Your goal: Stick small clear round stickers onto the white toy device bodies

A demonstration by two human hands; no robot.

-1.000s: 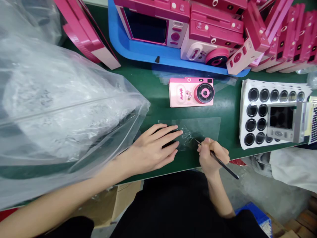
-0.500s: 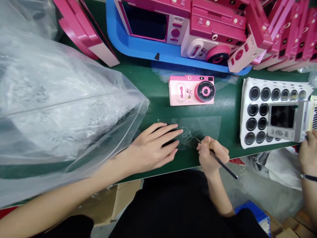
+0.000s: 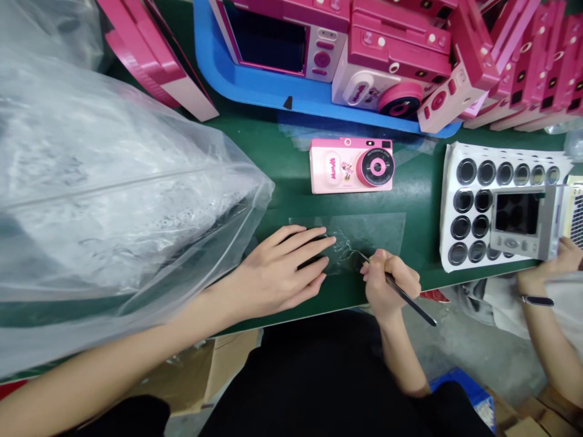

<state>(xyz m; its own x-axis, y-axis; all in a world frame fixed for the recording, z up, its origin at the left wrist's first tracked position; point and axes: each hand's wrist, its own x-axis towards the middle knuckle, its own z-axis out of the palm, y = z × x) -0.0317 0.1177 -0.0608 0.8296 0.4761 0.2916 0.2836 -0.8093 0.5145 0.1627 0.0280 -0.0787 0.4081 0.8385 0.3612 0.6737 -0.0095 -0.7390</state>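
Note:
My left hand [image 3: 289, 267] lies palm down with its fingers apart, pressing the left part of a clear plastic film sheet [image 3: 382, 227] on the green table. In my right hand [image 3: 390, 282] is a pair of slim dark tweezers [image 3: 414, 308], held like a pen. Their fine tip touches the film, among thin whitish curled marks or strands [image 3: 342, 246] just beyond my left fingertips. Behind the sheet, a pink toy camera [image 3: 332, 167] lies flat with its lens up.
A big clear plastic bag [image 3: 113, 182] covers the left side. At the back, a blue tray [image 3: 255, 91] holds several pink cameras [image 3: 392, 51]. To the right are sheets of round black stickers [image 3: 460, 227], a grey camera [image 3: 514, 221] and a co-worker's hand [image 3: 558, 261].
The co-worker's hand at the right has moved left, nearer the grey camera. My own hands and the tweezers have hardly moved.

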